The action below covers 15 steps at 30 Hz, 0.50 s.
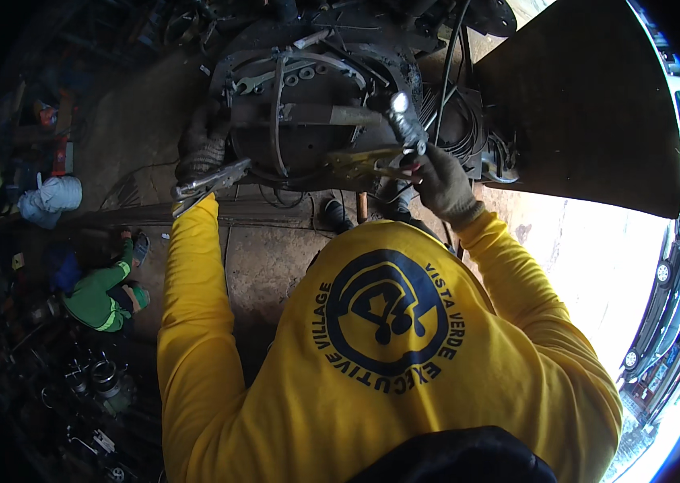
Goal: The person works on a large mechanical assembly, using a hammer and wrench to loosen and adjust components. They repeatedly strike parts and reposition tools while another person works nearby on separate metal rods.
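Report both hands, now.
Left hand: by the silvery pliers; open or closed, cannot tell.
Right hand: by a shiny metal tool; its grip cannot be told.

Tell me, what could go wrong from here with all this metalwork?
The metal rings beside the wrench might scatter if they are loose and get knocked. The coiled cables near the gloved right hand could snag. The silver pliers by the left hand might pinch the glove.
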{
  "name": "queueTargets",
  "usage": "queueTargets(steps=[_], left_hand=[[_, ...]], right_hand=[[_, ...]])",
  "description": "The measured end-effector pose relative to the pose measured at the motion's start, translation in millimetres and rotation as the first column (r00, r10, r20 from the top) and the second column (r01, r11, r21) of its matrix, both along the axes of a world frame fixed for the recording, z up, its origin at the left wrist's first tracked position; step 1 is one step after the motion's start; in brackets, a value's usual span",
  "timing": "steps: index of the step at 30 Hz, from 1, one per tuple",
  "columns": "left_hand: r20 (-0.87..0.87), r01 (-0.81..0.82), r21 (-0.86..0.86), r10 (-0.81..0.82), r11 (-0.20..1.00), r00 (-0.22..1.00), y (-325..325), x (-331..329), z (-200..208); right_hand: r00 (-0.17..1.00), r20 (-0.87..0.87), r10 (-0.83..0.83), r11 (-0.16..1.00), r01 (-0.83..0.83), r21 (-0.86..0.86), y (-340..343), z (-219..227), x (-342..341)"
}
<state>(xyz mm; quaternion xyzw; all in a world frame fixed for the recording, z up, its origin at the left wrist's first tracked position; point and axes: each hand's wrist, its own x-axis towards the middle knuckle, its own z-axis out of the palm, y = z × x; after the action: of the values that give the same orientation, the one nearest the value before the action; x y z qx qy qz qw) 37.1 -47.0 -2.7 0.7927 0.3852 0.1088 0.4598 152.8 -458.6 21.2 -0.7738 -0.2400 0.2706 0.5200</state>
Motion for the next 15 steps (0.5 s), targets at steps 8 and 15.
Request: queueTargets(steps=[8, 15], left_hand=[[-0.203, 0.206, 0.191, -0.167, 0.960, 0.965, 20, 6, 7], [-0.263, 0.256, 0.179, -0.204, 0.950, 0.943, 30, 13, 12]], right_hand=[[0.970, -0.189, -0.156, 0.966, 0.190, 0.178, -8, 2, 21], [0.974, -0.198, -0.109, 0.982, 0.137, 0.130, -16, -17, 8]])
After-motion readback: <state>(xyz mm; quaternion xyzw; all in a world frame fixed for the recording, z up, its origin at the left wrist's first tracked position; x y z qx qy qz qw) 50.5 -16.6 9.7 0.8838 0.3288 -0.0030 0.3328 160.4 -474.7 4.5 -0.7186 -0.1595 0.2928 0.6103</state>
